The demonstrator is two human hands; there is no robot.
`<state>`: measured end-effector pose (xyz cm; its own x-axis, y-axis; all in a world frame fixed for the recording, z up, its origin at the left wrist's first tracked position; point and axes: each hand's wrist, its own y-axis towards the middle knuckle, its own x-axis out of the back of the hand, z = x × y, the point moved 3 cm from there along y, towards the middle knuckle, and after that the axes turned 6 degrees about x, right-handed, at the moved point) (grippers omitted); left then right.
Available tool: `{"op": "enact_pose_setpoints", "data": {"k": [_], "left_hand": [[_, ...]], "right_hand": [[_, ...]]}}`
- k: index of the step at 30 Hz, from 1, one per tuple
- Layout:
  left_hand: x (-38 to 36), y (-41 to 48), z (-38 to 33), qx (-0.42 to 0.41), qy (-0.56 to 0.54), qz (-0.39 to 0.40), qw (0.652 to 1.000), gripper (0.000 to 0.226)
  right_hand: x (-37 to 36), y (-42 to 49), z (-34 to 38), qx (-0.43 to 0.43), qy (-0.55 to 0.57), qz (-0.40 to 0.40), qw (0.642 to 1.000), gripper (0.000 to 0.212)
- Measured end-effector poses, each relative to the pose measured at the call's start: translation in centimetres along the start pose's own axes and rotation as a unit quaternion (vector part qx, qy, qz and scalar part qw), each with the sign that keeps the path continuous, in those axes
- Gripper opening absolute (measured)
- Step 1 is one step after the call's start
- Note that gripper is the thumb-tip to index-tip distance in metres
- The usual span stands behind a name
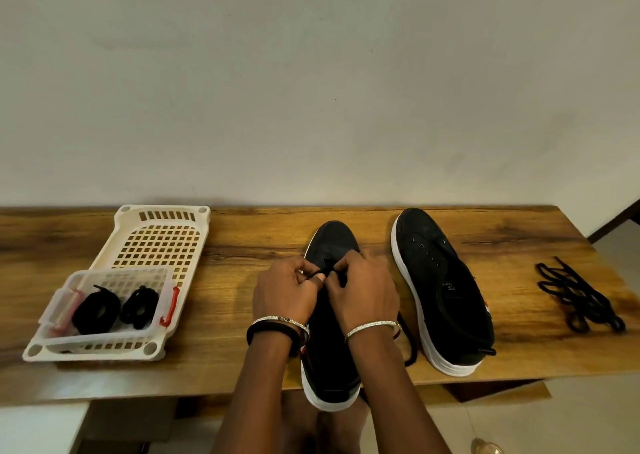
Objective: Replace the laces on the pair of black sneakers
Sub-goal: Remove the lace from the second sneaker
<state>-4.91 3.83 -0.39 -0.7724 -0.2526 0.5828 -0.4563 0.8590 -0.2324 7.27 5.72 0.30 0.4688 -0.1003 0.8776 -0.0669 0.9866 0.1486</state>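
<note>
Fingers (pixel 304 269) of both hands close in a pinch on a black lace (pixel 320 273) at the front eyelets of the centre sneaker (pixel 332 367), which lies toe-away on a wooden table (pixel 242 232), its heel over the near edge. Left hand (pixel 282 292) and right hand (pixel 365 292) meet above the tongue, thumbs and forefingers curled onto the cord; which stretch of it each one grips cannot be made out. The lace looks soft, light and limp, likely to flop and twist unless taken close to its stiff tip, the part best suited to feeding through an eyelet. The shoe itself appears light but firm in its white sole, probably steady enough under a gentle pull. Just to its right the second sneaker (pixel 440 291) stands with its eyelets bare, and a dark cord end (pixel 412 348) lies on the wood between the two shoes. A tangle of loose laces (pixel 578 297) lies well apart at the table's right end, while two coiled laces (pixel 97 310) sit in a clear box (pixel 62 301) set in a white basket (pixel 162 221) at the left.
</note>
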Motion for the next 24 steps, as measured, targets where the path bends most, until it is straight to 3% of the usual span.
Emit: {"op": "enact_pose_setpoints", "data": {"k": [2,5,8,10,11,12,13,15,16,19,21,24], "left_hand": [[0.1,0.0,0.0,0.002,-0.003,0.000,1.000,0.007],[0.1,0.1,0.1,0.005,-0.009,0.002,1.000,0.008],[0.1,0.0,0.2,0.003,-0.018,0.007,1.000,0.012],[0.1,0.0,0.2,0.004,-0.026,0.008,1.000,0.012],[0.1,0.1,0.3,0.006,-0.030,0.008,0.999,0.012],[0.0,0.1,0.3,0.007,-0.034,0.009,0.999,0.012],[0.0,0.1,0.3,0.007,-0.036,0.010,0.999,0.012],[-0.1,0.2,0.3,0.006,-0.037,0.010,0.999,0.011],[-0.1,0.2,0.3,0.005,-0.037,0.010,0.999,0.010],[-0.1,0.2,0.2,-0.003,-0.032,0.011,0.999,0.009],[-0.1,0.2,0.2,-0.004,-0.031,0.010,0.999,0.009],[-0.2,0.1,0.2,-0.003,-0.026,0.010,1.000,0.008]], "right_hand": [[-0.2,-0.1,0.1,-0.004,0.023,-0.027,0.999,0.010],[-0.5,0.0,-1.1,-0.086,0.190,-0.110,0.972,0.008],[-0.8,0.2,-3.1,-0.253,0.406,-0.144,0.866,0.011],[-1.1,-0.1,-3.9,-0.356,0.511,-0.107,0.775,0.014],[-1.2,-0.3,-4.1,-0.382,0.522,-0.083,0.758,0.014],[-1.1,-0.4,-4.3,-0.385,0.500,-0.064,0.773,0.012],[-1.0,-0.3,-4.5,-0.362,0.445,-0.056,0.817,0.009],[-0.1,0.0,-4.0,-0.255,0.300,-0.091,0.915,0.013],[0.5,0.1,-3.3,-0.180,0.246,-0.114,0.946,0.021],[0.2,0.6,-1.6,-0.020,0.153,-0.070,0.986,0.020],[-0.8,0.6,-1.2,-0.003,0.077,0.003,0.997,0.017],[-0.8,0.5,-1.0,-0.016,0.053,0.005,0.998,0.013]]}}
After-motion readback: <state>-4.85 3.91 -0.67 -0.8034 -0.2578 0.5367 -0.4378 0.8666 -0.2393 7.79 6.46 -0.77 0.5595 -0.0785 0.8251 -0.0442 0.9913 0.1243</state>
